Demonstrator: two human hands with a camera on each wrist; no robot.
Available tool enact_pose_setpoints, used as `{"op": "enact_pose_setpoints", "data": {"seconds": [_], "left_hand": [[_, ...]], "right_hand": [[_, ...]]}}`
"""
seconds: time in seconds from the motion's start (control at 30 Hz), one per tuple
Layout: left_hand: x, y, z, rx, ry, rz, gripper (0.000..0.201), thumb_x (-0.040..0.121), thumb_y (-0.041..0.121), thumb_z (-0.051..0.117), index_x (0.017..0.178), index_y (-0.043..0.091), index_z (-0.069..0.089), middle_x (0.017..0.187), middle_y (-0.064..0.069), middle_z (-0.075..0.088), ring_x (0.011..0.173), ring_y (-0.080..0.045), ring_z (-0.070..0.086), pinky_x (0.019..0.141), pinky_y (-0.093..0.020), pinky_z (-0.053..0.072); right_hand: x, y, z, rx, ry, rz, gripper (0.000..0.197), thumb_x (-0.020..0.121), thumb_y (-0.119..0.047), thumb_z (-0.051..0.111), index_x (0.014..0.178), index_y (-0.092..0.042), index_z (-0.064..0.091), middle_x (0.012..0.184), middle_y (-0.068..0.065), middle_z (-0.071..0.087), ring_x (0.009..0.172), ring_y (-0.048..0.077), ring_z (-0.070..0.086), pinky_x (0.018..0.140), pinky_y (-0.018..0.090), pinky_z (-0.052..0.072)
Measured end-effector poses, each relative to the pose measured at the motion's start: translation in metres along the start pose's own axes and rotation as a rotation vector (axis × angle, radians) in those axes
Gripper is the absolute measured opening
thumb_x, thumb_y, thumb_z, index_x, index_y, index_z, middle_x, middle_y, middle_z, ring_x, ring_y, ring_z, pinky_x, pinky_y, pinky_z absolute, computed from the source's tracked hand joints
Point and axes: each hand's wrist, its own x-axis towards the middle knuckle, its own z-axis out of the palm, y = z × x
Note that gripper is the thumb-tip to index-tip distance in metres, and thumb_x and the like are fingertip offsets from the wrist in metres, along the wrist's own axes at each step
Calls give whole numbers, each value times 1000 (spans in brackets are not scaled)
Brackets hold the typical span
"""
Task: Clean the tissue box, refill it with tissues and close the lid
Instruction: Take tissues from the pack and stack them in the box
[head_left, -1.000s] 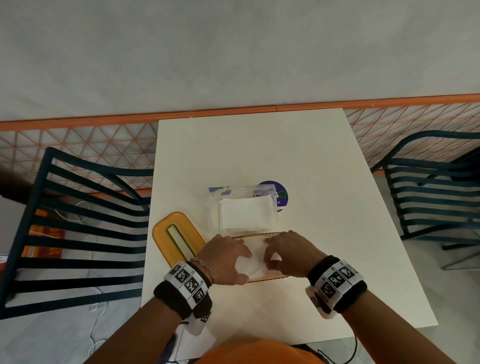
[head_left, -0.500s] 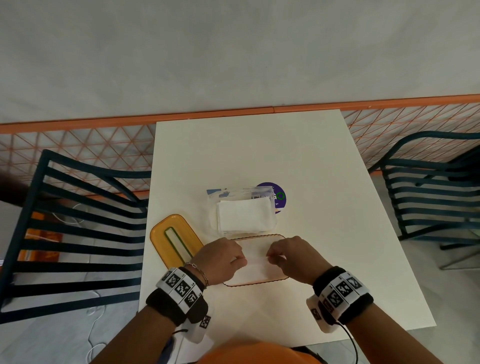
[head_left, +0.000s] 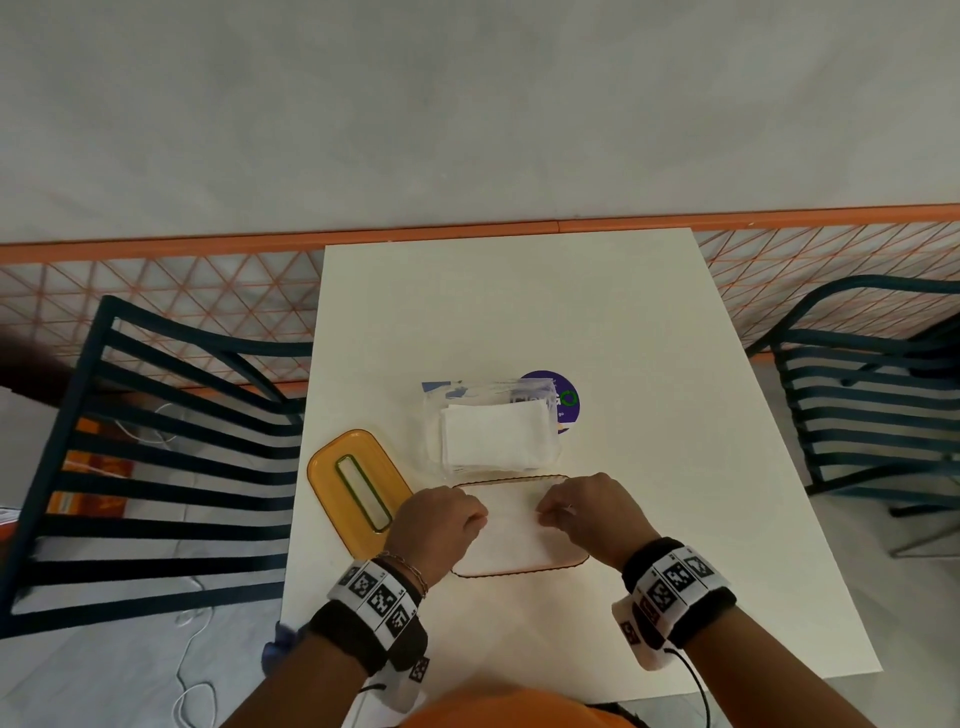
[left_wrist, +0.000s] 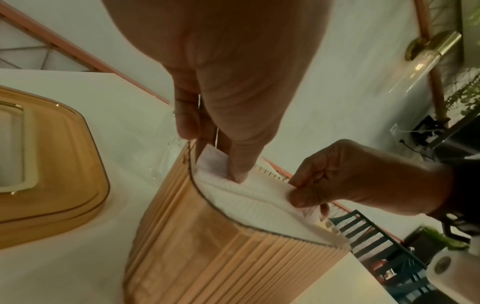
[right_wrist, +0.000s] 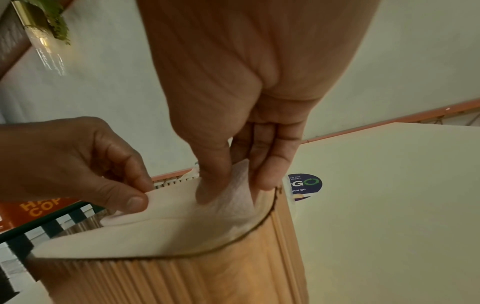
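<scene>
Both hands have drawn apart from pressing flat a second ago: the left hand (head_left: 441, 525) and right hand (head_left: 592, 512) each now pinch the top tissue (head_left: 511, 525) in the amber tissue box (head_left: 519, 569), low centre of the head view. Refilling looks nearly done; the lid (head_left: 358, 486) lies beside it at left.

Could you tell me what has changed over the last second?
Both hands, left and right, moved apart from pressing the tissues in the tissue box and now pinch the top sheet. Lid and tissue pack stayed put.
</scene>
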Motion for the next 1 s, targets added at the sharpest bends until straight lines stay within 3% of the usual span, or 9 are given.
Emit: {"op": "enact_pose_setpoints", "data": {"seconds": [0.1, 0.17, 0.27, 0.4, 0.53, 0.7, 0.8, 0.9, 1.0], "left_hand": [[-5, -1, 0, 73, 17, 90, 6, 81, 27, 80, 85, 30, 80, 76, 10, 72, 71, -10, 66, 60, -21, 47], [-7, -4, 4, 77, 28, 140, 15, 69, 21, 88, 77, 31, 80, 70, 12, 70, 65, -8, 64, 56, -21, 51], [-10, -6, 9, 57, 57, 210, 20, 64, 17, 89, 77, 29, 82, 74, 13, 69, 68, -8, 64, 56, -21, 53], [-11, -6, 16, 48, 83, 215, 24, 62, 12, 89, 80, 28, 81, 77, 10, 68, 70, -10, 64, 57, -23, 53], [-11, -4, 20, 81, 132, 216, 25, 64, 11, 86, 82, 28, 81, 78, 9, 67, 73, -12, 62, 59, -27, 55], [-15, -3, 20, 92, 125, 181, 22, 71, 15, 80, 88, 29, 81, 85, 11, 67, 83, -12, 59, 68, -29, 55], [-24, -1, 8, -12, 180, 25, 25, 75, 20, 67, 95, 29, 78, 94, 15, 64, 93, -8, 55, 81, -27, 52], [-35, -14, -5, -157, 296, -350, 25, 78, 15, 66, 98, 29, 71, 103, 17, 57, 102, -6, 52, 86, -23, 46], [-45, -40, -1, -64, 151, -574, 45, 80, 22, 73, 123, 28, 61, 123, 9, 56, 119, -16, 52, 94, -28, 46]], "right_hand": [[1, 4, 0, -53, 6, -44, 16, 89, -26, 68, 100, -32, 78, 98, -10, 74, 92, 15, 65, 72, 20, 39], [0, 7, 1, -136, -13, -110, 18, 92, -27, 64, 102, -33, 77, 100, -8, 73, 93, 19, 65, 72, 24, 41], [-2, 8, 1, -191, -13, -182, 20, 90, -22, 64, 100, -34, 77, 99, -7, 71, 90, 21, 66, 70, 28, 46], [-5, 6, 5, -247, 94, -327, 30, 71, -12, 78, 88, -36, 77, 88, -14, 71, 76, 16, 65, 62, 26, 48], [-5, 4, 16, -310, 103, -467, 44, 70, 1, 68, 99, -32, 76, 94, -12, 70, 83, 18, 59, 71, 28, 48], [-9, 5, 21, -325, 49, -473, 42, 74, 1, 63, 102, -27, 76, 99, -8, 69, 84, 20, 58, 68, 33, 55], [-9, 10, 22, -303, 34, -460, 49, 72, 4, 66, 109, -27, 74, 108, -8, 68, 90, 20, 59, 69, 32, 56], [-8, 14, 23, -293, 34, -480, 49, 74, 0, 64, 113, -28, 73, 112, -9, 68, 91, 19, 60, 71, 30, 57], [-7, 16, 23, -279, 19, -517, 45, 80, -4, 60, 116, -27, 72, 117, -9, 69, 93, 18, 60, 75, 30, 57]]}}
